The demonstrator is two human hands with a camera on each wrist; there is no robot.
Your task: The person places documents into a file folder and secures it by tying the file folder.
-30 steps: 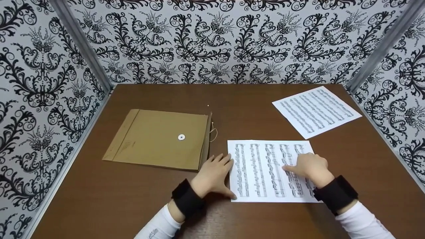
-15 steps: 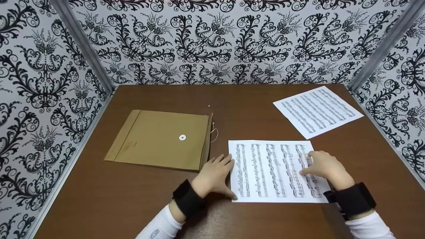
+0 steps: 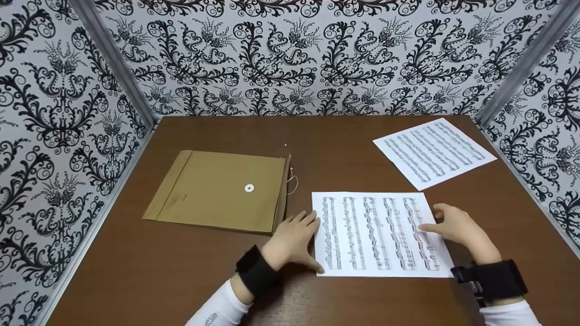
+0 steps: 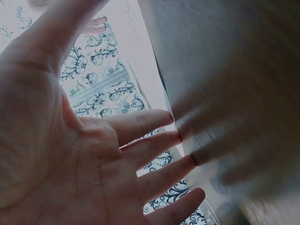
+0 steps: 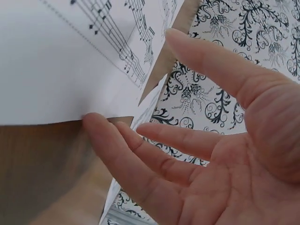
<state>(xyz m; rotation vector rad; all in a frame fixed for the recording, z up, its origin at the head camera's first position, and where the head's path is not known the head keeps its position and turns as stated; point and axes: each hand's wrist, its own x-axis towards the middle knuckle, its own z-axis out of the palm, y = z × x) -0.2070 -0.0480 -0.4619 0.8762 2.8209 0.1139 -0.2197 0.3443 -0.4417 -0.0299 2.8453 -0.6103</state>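
Both arms wear long white sleeves; the sleeve on the left arm (image 3: pixel 217 308) carries small dark lettering near its cuff. A broad black band wraps each wrist, between cuff and hand. The band by the right hand (image 3: pixel 457 226) shows a black buckle or clip on its side. The left hand (image 3: pixel 290 242) is bare.

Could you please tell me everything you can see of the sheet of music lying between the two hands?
The near music sheet is a white paper page printed with black staves running front to back. It lies flat on the brown table, right of the envelope. The left hand rests open at its left edge; the right hand touches its right edge, thumb on top.
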